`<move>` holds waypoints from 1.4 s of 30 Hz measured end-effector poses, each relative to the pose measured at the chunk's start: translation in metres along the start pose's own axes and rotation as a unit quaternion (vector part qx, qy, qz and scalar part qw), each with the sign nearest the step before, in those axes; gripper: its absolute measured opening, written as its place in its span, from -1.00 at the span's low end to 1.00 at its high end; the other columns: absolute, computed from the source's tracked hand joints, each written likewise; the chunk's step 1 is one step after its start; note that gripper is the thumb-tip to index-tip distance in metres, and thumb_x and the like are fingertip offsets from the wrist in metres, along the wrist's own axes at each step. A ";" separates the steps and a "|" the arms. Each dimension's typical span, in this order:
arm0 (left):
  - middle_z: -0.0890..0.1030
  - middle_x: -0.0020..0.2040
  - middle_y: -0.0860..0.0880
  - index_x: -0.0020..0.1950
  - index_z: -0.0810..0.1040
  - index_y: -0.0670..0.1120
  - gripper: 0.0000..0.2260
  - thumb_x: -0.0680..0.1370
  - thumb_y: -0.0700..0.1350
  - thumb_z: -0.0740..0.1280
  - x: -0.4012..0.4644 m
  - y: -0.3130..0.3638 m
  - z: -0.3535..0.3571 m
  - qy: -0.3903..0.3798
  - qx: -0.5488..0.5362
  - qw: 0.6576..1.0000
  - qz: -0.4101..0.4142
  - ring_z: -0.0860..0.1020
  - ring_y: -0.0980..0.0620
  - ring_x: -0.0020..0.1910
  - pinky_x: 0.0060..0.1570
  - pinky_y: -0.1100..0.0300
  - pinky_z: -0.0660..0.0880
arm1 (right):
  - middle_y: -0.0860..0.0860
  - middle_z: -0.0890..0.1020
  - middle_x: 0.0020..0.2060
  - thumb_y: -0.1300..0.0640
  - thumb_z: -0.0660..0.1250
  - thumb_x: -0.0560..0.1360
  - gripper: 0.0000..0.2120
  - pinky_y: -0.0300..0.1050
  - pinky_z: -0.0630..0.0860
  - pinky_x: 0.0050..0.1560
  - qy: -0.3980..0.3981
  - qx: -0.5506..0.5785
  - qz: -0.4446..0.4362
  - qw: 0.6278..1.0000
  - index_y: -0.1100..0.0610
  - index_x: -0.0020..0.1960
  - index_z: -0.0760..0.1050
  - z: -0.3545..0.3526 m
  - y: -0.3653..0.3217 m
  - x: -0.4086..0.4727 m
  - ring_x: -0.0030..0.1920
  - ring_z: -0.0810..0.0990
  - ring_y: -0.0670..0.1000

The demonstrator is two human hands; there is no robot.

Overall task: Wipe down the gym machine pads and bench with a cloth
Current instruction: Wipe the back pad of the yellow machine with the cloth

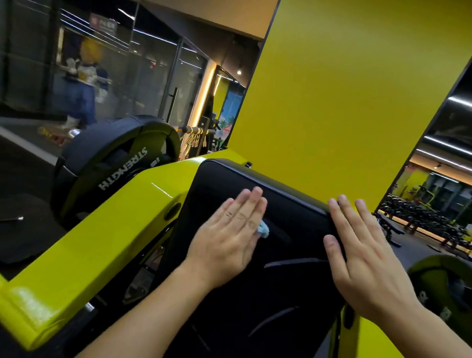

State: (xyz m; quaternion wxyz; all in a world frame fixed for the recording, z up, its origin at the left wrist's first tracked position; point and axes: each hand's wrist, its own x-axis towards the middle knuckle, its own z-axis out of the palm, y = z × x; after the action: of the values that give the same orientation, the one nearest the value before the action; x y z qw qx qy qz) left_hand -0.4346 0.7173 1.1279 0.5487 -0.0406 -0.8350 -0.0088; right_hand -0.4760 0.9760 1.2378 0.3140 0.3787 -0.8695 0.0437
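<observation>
A black machine pad (287,229) slopes away from me between two yellow frame arms. My left hand (228,235) lies flat on its upper left part, fingers together, pressing a light blue cloth (348,240) against it; only a small corner of the cloth shows at the fingers' right edge. My right hand (365,255) rests flat on the pad's right edge near the top corner, fingers slightly spread, with nothing in it.
The yellow frame arm (103,241) runs along the pad's left side, with a black weight plate (107,167) marked STRENGTH mounted beyond it. Another plate (453,286) sits at the right. A yellow wall (351,89) stands behind the pad, and a mirror (441,202) shows dumbbell racks.
</observation>
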 end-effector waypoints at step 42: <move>0.19 0.62 -0.26 0.59 0.24 -0.28 -0.50 0.62 -0.35 0.09 0.011 -0.007 -0.014 0.045 -0.022 0.999 0.002 0.13 -0.19 0.63 0.57 -0.11 0.23 | -0.26 -0.15 0.62 -0.14 -0.04 0.71 -0.43 -0.08 -0.15 0.63 -0.048 0.031 0.012 0.998 -0.13 0.65 -0.16 -0.014 -0.002 -0.003 0.57 -0.34 -0.25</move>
State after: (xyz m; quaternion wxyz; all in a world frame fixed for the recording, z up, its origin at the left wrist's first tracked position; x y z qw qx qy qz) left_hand -0.4267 0.7106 1.1437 0.5843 -0.0543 -0.8092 -0.0278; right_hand -0.4662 0.9808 1.2473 0.2590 0.3793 -0.8865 0.0559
